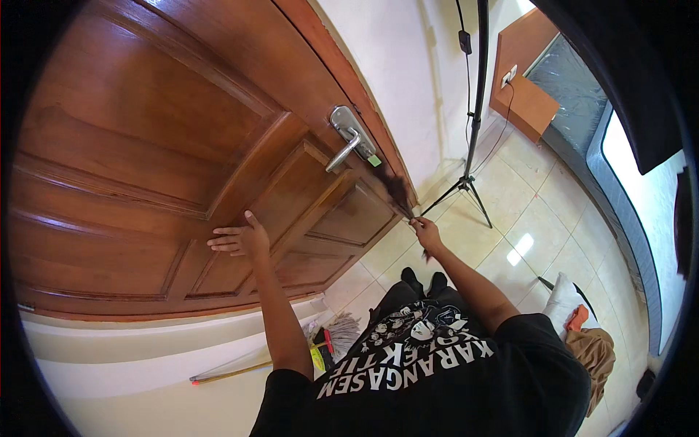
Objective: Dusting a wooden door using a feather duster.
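Before me is a brown wooden panel door (pixel 147 125). My left hand (pixel 248 238), fingers spread, is at its lower middle panels and appears to rest on the wood; it holds nothing. My right hand (pixel 426 234) grips the handle of a dark feather duster (pixel 394 187). The duster's plumes lie along the door's edge, just below the metal lever handle (pixel 345 152) and its lock plate (pixel 343 119). A small green tag (pixel 374 160) sits at the plate's lower end, close to the plume tips.
A black tripod stand (pixel 468 180) with a cable rises beside the door frame. Right of it are a wooden bedside panel (pixel 527 109) and a mattress (pixel 628 180). A mop (pixel 343 330) leans at the wall. A white pillow (pixel 560 303) and brown cloth (pixel 592 349) lie to my right.
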A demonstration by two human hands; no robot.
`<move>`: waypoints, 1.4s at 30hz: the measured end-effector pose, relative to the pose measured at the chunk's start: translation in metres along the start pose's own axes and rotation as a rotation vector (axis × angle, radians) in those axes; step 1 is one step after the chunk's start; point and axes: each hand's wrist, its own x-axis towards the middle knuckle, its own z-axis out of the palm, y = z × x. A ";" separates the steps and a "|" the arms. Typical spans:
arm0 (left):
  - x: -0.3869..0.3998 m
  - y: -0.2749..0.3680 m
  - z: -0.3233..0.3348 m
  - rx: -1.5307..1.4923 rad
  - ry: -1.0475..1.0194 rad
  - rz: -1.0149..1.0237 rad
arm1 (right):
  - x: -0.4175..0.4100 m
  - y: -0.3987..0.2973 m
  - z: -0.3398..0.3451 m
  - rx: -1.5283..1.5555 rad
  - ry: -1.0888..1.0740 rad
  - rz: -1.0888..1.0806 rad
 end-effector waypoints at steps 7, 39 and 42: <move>0.011 -0.025 0.020 0.027 0.141 0.091 | 0.009 -0.012 -0.016 0.019 0.026 0.044; 0.009 -0.023 0.023 0.107 0.164 0.091 | 0.012 -0.012 -0.012 -0.154 0.058 -0.036; 0.009 -0.021 0.024 0.098 0.175 0.095 | 0.018 -0.007 -0.015 -0.213 0.026 -0.077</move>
